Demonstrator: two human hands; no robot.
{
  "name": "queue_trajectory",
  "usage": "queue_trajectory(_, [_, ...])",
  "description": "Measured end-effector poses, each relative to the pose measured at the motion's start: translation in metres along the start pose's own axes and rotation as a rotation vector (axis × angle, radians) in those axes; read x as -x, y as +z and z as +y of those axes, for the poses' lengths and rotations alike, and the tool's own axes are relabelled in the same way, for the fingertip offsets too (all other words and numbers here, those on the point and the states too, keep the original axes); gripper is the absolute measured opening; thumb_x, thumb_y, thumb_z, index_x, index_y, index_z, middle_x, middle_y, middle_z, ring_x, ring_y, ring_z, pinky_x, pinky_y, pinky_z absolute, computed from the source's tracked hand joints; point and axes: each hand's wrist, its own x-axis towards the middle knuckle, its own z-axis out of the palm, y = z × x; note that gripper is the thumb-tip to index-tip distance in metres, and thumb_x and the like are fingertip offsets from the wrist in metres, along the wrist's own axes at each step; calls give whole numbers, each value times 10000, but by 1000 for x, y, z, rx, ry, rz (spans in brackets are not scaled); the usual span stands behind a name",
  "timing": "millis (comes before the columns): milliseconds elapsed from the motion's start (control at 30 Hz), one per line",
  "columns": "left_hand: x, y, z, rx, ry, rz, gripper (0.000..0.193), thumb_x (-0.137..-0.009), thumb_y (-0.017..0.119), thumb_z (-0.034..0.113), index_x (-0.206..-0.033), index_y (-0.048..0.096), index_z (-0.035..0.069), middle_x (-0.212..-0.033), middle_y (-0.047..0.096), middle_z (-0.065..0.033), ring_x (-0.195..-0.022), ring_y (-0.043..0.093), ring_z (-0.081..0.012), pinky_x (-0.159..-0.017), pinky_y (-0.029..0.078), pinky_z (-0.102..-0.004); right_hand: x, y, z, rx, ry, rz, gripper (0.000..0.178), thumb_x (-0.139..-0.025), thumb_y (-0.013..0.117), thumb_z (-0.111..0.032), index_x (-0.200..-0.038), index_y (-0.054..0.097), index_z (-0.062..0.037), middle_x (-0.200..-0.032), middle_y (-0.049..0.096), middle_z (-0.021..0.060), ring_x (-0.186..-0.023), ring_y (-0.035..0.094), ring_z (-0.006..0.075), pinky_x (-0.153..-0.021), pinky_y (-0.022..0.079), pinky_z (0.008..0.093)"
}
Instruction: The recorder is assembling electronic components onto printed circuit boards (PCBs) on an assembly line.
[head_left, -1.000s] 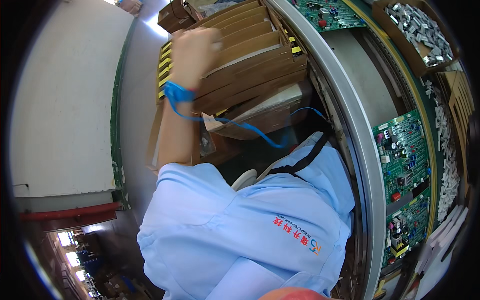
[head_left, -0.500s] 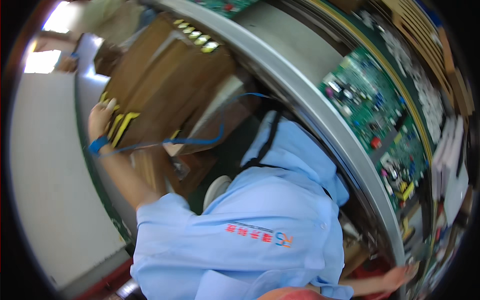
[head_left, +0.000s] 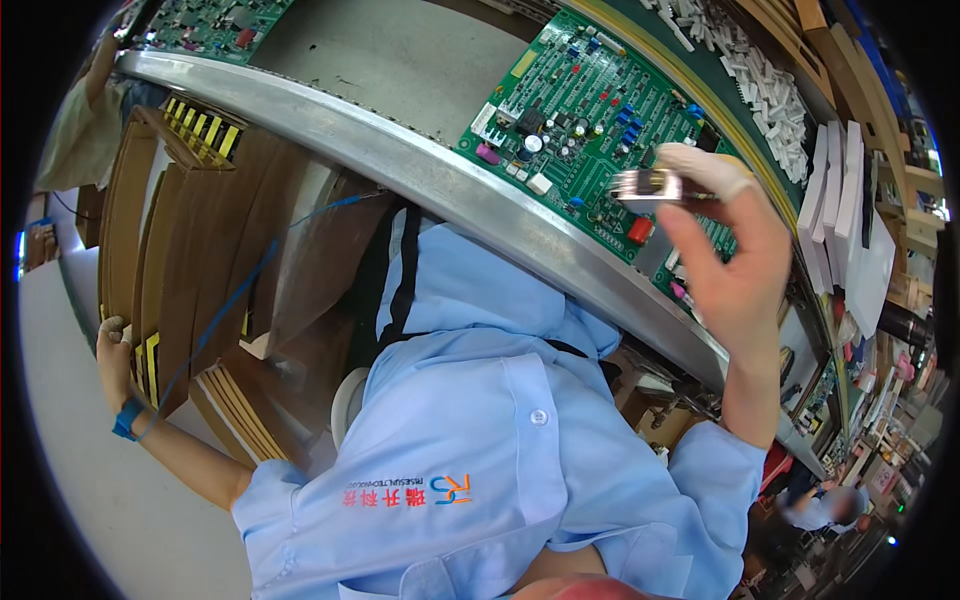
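A small metal component (head_left: 645, 186) is pinched between thumb and fingertips of the right hand (head_left: 725, 255), raised above the green circuit board (head_left: 590, 120) — just past the bench's metal edge rail (head_left: 400, 165). The left hand (head_left: 113, 352) is closed on stacked brown trays (head_left: 190, 270) at the bench's side.

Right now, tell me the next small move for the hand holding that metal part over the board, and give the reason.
Probably lower the right hand a little toward the green circuit board. Its fingertips pinch a small silvery component above the board's near edge, not yet seated. The left hand is far off, gripping the brown cardboard trays, so it cannot help guide the part.
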Motion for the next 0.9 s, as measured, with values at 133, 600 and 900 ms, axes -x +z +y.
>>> queue_trajectory(133, [48, 8, 51, -214, 133, 198, 257, -946, 526, 63, -1190, 584, 5, -1104, 655, -138, -1068, 609, -247, -906, 467, -352, -17, 20, 10, 402, -366, -56, 327, -694, 731, -31, -1015, 671, -51, -889, 643, 127, -801, 624, 314, -687, 486, 368])
queue_trajectory(600, [46, 6, 135, 254, 201, 726, 352, -973, 471, 168, -1233, 578, -44, -1220, 601, -202, -1088, 619, -269, -922, 505, -352, -23, 49, 22, 515, -438, -101, 295, -695, 756, -93, -977, 693, -33, -874, 669, 87, -818, 630, 280, -748, 453, 394])
queue_trajectory(900, [73, 90, 311, 1138, 504, -403, 555, -1015, 429, 446, -1264, 538, -37, -1158, 623, -133, -1037, 608, -157, -906, 481, -259, -25, 50, 18, 529, -444, -130, 297, -691, 760, -88, -974, 695, -26, -875, 664, 100, -797, 622, 283, -734, 455, 392])
